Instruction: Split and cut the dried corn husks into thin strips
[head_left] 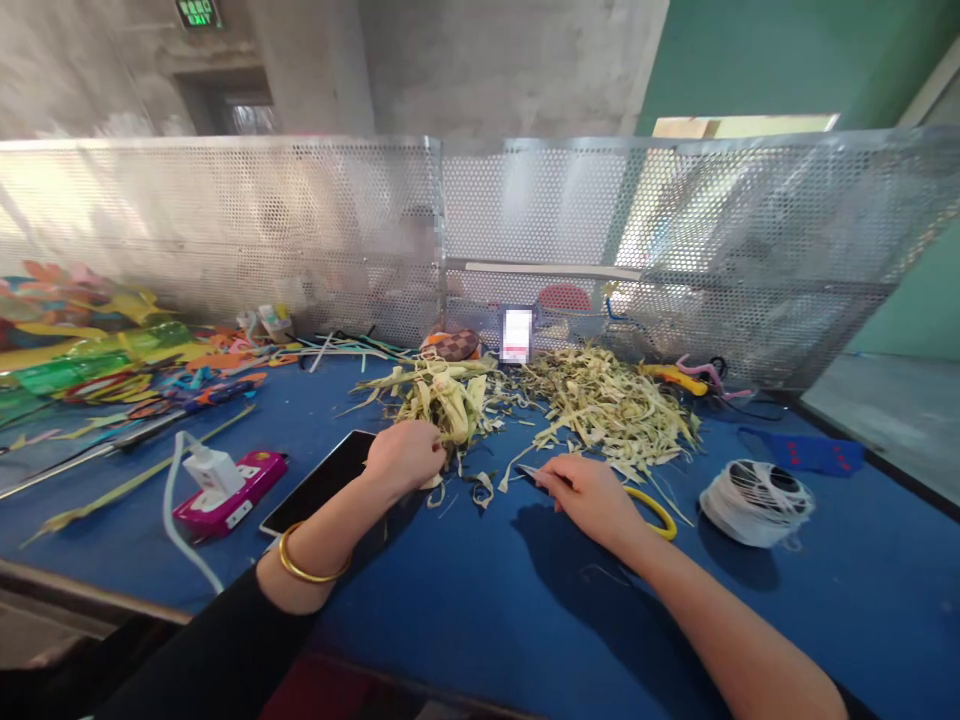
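My left hand (405, 455), with a gold bangle at the wrist, is closed at the near edge of a heap of pale green-yellow corn husks (450, 395). Its fingertips pinch husk there, though they partly hide the grip. My right hand (589, 495) lies low over the table, closed on scissors. A yellow handle loop (656, 512) of the scissors shows behind the hand, and the pointed blades stick out left past the fingertips. Curled husk scraps (482, 490) lie between the hands. Beyond my right hand spreads a larger pile of shredded husk strips (615, 405).
A black-screened tablet (322, 485) lies beside my left forearm, near a magenta power strip (232, 495) with a white plug and cable. White twine (756, 505) stands at right. A lit phone (516, 335) leans by the perforated metal screen (300, 230). Colourful craft pieces (97, 340) crowd the left.
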